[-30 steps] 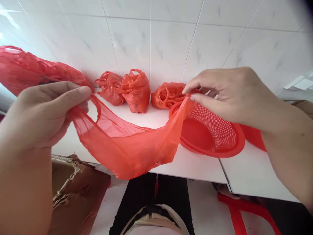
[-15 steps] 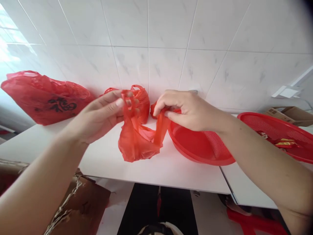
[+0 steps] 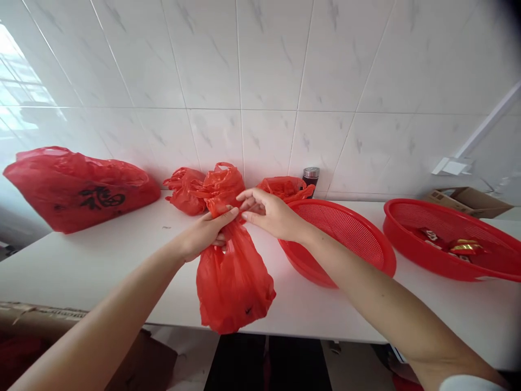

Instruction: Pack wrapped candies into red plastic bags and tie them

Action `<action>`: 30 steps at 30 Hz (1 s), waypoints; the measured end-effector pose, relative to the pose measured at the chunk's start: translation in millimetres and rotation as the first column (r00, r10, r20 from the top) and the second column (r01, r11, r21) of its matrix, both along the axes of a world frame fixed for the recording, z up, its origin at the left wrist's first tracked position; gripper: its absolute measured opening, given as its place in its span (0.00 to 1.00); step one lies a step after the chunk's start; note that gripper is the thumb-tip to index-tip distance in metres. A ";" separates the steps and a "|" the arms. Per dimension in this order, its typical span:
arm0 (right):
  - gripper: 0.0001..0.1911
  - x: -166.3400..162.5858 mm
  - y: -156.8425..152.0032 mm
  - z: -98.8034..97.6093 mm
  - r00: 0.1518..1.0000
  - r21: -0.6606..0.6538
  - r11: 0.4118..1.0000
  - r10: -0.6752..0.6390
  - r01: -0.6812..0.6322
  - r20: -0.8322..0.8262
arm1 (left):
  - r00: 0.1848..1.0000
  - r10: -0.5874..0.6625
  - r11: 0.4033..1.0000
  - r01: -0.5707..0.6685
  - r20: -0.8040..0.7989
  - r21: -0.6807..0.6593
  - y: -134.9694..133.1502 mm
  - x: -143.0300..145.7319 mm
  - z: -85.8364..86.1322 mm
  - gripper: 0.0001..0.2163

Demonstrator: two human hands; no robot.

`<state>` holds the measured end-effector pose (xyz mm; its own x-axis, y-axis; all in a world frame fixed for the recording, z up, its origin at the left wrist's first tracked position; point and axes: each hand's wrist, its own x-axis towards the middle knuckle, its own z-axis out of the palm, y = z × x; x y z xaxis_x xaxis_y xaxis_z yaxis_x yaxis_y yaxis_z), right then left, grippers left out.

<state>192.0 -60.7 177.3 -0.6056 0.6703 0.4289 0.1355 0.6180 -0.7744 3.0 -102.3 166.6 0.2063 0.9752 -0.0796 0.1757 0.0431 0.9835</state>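
A red plastic bag (image 3: 236,282) hangs over the front part of the white table, its lower part bulging and its neck gathered. My left hand (image 3: 207,231) is closed around that neck, thumb on top. Some of the bag's top sticks up above the thumb. Close by on the right, my right hand (image 3: 272,214) has its fingers bent, with a gap between forefinger and thumb, at the neck beside the left thumb. No part of the bag shows clearly between those fingers. What the bag contains is hidden.
Behind the hands stand filled red bags (image 3: 185,190), another red bag (image 3: 280,187) and a dark bottle (image 3: 311,176). A large red bag (image 3: 97,195) is at left. On the right are a red basket (image 3: 337,222), a second basket (image 3: 431,255) with wrapped packets, and a cardboard box (image 3: 468,201).
The bag's two handles were held apart, one in each hand. Now its neck is gathered in my left hand, and my right hand has come in beside it. The view has tilted up slightly.
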 end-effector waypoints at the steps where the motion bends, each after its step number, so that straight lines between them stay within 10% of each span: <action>1: 0.11 2.3 -0.5 -4.4 1.000 -0.041 0.999 -0.005 0.006 0.017 | 1.000 -0.009 1.000 0.009 0.005 -0.008 -0.4 -1.6 -2.3 0.19; 9: 0.07 9.8 -61.3 -0.4 0.971 0.007 0.978 0.209 -0.209 -0.115 | 0.963 -0.265 0.960 0.269 -0.051 0.083 -10.0 -14.6 2.8 0.11; 12: 0.07 5.4 -52.7 -10.2 0.986 0.084 0.994 0.087 -0.075 -0.142 | 0.923 -0.267 0.942 0.312 -0.278 0.128 -10.5 -15.9 4.8 0.04; 17: 0.14 -15.6 -12.5 -48.9 0.989 -0.139 0.986 -0.104 0.090 -0.101 | 0.786 0.131 0.836 0.241 -0.605 0.493 -1.3 -8.3 -15.9 0.09; 22: 0.13 -27.4 -9.6 -72.4 0.970 -0.343 0.937 -0.017 -0.070 -0.243 | 0.703 0.423 0.656 0.197 -0.571 0.728 3.2 -5.2 -28.7 0.16; 30: 0.20 -7.1 -41.9 -93.4 0.976 -0.334 0.938 -0.151 0.092 -0.156 | 0.834 -0.165 0.912 0.333 -0.527 0.241 3.3 -46.6 -42.8 0.13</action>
<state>184.9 -102.5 83.9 -0.4448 0.8541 0.2696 0.0362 0.3179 -0.9474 -43.6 -99.1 123.8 0.4614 0.8850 0.0615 0.5940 -0.3597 0.7195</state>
